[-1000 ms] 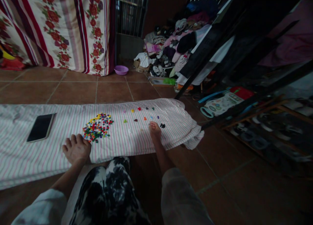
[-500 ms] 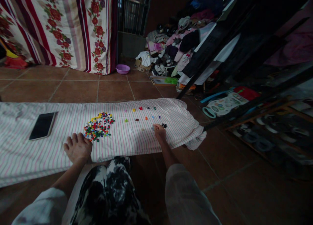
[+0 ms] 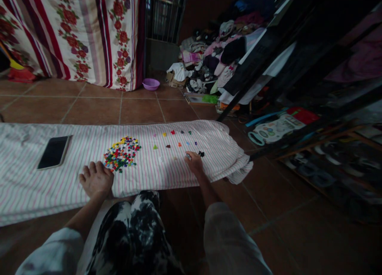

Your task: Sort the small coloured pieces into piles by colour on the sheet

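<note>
A heap of small multicoloured beads or plastic pieces (image 3: 121,153) lies on the striped cloth (image 3: 74,195). My left hand (image 3: 97,178) rests palm down at the heap's near left edge, fingers apart and slightly bent, holding nothing. Farther right, small same-coloured groups form rows, among them yellow pieces (image 3: 164,134), red pieces (image 3: 172,132), green pieces (image 3: 155,147), brown pieces (image 3: 168,146) and orange pieces (image 3: 179,144). My right hand (image 3: 194,162) is low over the front row, thumb and forefinger drawn together; what they hold is too small to tell. Black pieces (image 3: 201,154) lie just beyond its knuckles.
A phone (image 3: 53,152) lies on the cloth at left. Behind are a floral curtain (image 3: 98,40), a purple basin (image 3: 151,84) and piled clothes (image 3: 209,56). A dark slanting post (image 3: 238,100) and a shoe rack (image 3: 322,159) stand at right.
My right hand's fingertips have shifted slightly over the pale pieces in the front row, now covering them. My left hand stays by the heap. The view has moved a little.
</note>
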`<action>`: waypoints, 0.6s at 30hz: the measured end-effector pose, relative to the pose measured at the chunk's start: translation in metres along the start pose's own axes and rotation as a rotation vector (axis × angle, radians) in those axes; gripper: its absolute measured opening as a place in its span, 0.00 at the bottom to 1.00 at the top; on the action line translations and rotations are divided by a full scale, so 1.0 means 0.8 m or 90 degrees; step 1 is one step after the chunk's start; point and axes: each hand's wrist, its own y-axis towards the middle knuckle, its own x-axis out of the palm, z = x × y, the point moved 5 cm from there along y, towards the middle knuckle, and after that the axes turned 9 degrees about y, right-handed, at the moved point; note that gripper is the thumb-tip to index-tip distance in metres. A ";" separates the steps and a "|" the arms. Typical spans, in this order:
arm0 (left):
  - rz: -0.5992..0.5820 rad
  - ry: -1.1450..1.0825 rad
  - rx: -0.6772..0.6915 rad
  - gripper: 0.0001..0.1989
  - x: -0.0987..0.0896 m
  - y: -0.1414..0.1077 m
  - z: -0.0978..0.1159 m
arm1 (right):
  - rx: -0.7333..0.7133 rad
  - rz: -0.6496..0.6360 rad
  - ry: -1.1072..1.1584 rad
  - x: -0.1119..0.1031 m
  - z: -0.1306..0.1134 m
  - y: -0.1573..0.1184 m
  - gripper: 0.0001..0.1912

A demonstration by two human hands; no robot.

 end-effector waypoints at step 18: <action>0.008 -0.007 0.000 0.21 -0.004 -0.002 0.002 | -0.029 0.013 0.043 -0.002 -0.005 0.000 0.14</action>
